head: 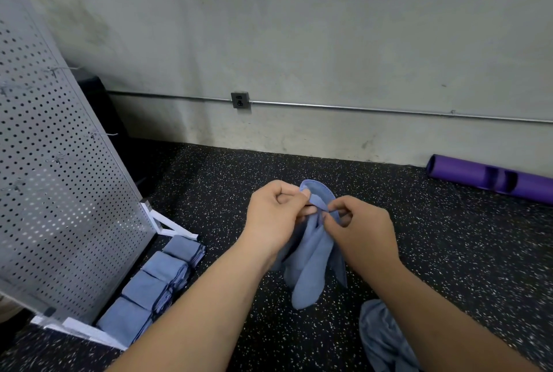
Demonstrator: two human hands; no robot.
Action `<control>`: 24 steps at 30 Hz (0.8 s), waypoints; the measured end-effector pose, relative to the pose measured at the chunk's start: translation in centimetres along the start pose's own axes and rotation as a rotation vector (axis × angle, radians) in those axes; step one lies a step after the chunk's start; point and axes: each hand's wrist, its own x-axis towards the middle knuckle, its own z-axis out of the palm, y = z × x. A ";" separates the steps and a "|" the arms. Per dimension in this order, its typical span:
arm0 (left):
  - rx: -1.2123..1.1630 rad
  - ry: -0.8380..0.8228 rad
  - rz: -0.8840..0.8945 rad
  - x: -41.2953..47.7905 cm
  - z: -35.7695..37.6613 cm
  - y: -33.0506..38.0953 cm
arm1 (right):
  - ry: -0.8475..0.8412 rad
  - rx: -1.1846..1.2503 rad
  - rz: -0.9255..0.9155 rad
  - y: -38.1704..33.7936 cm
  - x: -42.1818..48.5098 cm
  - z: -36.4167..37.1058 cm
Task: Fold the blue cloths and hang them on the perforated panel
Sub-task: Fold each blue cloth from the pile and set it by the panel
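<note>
Blue cloth (311,258) hangs from our two hands, up off the floor (209,192). Our left hand (275,216) is curled and pinches the top of the cloth, where a round edge sticks up above our fingers. Our right hand (359,228) is curled too and pinches the same cloth just beside the left one, with the thumb and first finger. The two hands are very close together. The rest of the cloth drops down in soft folds between our arms. Low down under our right arm lies a crumpled cloth (380,338), blue like the first, and the arm hides part of it. To the left, four folded cloths (149,288) sit in a row on the floor, each one touching the next, right along the foot of the perforated panel (59,192). The panel is grey metal full of small holes, and it stands on white feet (167,225). A few thin wire hooks (101,134) stick out of it. The floor is black with little white specks. Far off to the right, a purple roll (466,174) lies by the grey wall (299,42). A thin metal pipe (359,108) runs along the wall, and a small socket (239,100) sits on it.
</note>
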 end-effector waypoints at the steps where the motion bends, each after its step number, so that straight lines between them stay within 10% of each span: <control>1: 0.008 0.007 0.006 0.1 -0.1 0.0 | 0.001 -0.014 0.011 -0.1 0.1 -0.2; 16: -0.118 0.244 0.027 1.6 -1.7 0.8 | 0.015 -0.098 -0.011 0.9 1.7 -2.8; 24: 0.620 0.187 0.307 2.1 -2.5 -0.7 | -0.049 0.148 -0.150 1.4 2.3 -3.9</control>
